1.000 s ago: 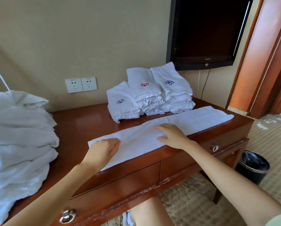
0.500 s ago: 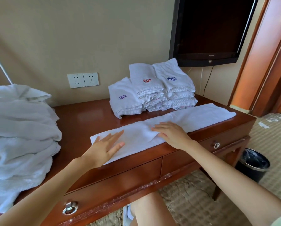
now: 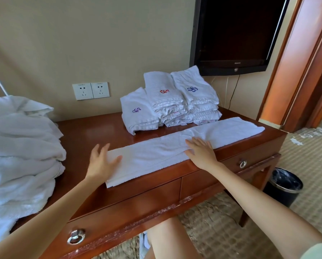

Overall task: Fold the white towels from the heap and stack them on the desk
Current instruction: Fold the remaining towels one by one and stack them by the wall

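While flat along the desk (image 3: 93,131), towel (image 3: 156,154) beneath left hand (image 3: 100,163) and right hand (image 3: 201,152), fingers straight.

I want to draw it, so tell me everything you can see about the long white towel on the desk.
The long towel is white, fluffy terry cloth, folded into a narrow strip. It lies flat along the front edge of the wooden desk, wrinkled near the middle. The right hand presses flat on its middle; the left hand, fingers spread, is at its left end, thumb over the cloth. Folded stacks sit behind it.
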Demonstrator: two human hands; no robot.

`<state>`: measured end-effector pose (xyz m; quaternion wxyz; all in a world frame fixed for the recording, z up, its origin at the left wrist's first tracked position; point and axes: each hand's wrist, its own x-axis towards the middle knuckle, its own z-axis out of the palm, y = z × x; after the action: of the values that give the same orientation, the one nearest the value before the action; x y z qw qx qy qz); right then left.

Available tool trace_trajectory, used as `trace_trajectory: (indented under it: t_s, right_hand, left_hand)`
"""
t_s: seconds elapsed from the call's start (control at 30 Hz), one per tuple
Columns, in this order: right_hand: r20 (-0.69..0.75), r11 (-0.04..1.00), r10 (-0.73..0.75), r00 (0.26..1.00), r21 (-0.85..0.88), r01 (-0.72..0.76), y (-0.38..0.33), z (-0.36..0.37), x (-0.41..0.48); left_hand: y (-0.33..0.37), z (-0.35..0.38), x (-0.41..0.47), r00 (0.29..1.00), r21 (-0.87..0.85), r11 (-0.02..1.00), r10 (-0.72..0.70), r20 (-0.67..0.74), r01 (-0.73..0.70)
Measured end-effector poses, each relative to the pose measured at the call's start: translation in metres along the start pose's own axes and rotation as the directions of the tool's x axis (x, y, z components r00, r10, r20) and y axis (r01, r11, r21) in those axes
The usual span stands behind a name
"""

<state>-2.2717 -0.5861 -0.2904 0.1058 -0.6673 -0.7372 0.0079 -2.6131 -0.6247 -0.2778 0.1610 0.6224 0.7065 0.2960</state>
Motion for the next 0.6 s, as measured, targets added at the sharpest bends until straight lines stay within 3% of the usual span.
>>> trace_trajectory:
  t_s: [0.07,0.13,0.27,0.4,0.6]
  right_hand:
    - [-0.030,0.994,-0.093,0.995,0.053,0.094,-0.013,-0.001,-0.001]
    - [-0.030,0.971,-0.192,0.981,0.138,0.194,-0.029,0.000,-0.004]
    - [0.027,0.932,-0.317,0.948,0.192,0.307,-0.064,0.003,-0.011]
    - [0.141,0.885,-0.436,0.889,0.245,0.395,-0.097,-0.001,-0.022]
    - [0.170,0.832,-0.544,0.822,0.237,0.501,-0.154,0.004,-0.031]
  left_hand:
    - [-0.001,-0.006,0.001,0.987,0.113,0.986,-0.110,-0.120,0.124]
    - [-0.001,-0.008,0.007,0.984,0.199,0.965,-0.155,-0.089,0.170]
    - [0.012,-0.006,0.013,0.989,-0.084,0.986,-0.145,-0.043,0.141]
    - [0.013,-0.015,0.019,0.974,-0.323,0.926,-0.221,-0.044,0.195]
    - [-0.023,-0.050,0.023,0.939,-0.469,0.842,-0.337,-0.067,0.268]
